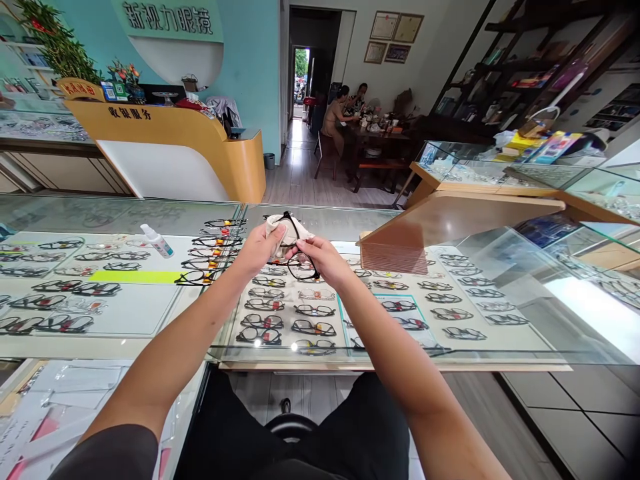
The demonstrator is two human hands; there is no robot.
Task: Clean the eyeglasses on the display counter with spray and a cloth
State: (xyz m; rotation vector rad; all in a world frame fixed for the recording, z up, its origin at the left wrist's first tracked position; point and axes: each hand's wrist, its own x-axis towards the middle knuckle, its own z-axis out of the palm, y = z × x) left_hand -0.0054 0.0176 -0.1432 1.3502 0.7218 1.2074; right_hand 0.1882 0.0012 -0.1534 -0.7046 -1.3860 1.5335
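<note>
Above a glass display counter point(150, 347) I hold a pair of black-framed glasses point(303, 267). My left hand point(263, 245) is closed on a pale cleaning cloth point(280, 235) that is pressed against the upper part of the frame. My right hand point(320, 257) pinches the frame near the lower lens. Both hands touch the glasses, about level with the counter's middle. One temple arm sticks up past the cloth.
Rows of glasses point(280, 313) lie under the counter glass, and more pairs stand stacked on top point(213, 253) beside a small spray bottle point(157, 241). A wooden counter flap point(450, 217) rises on the right. Two people sit at a far table point(345, 110). A yellow cashier desk point(200, 147) stands behind.
</note>
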